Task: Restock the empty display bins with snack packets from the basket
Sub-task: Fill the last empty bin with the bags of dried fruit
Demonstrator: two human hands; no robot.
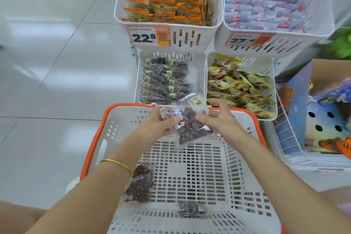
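The left grip (161, 125) curled round one side of a clear packet (190, 129) of dark snacks, and the right grip (216, 118) pinched the other side. Both held it above the far end of the basket (121, 119). Two spare packets (140, 184) lay on the basket's floor, one by the left forearm, one nearer the person. Just beyond stood the left bin (197, 74), part filled with like packets, and beside it the right bin (266, 68) of yellow ones, with fuller upper bins (209, 34) above.
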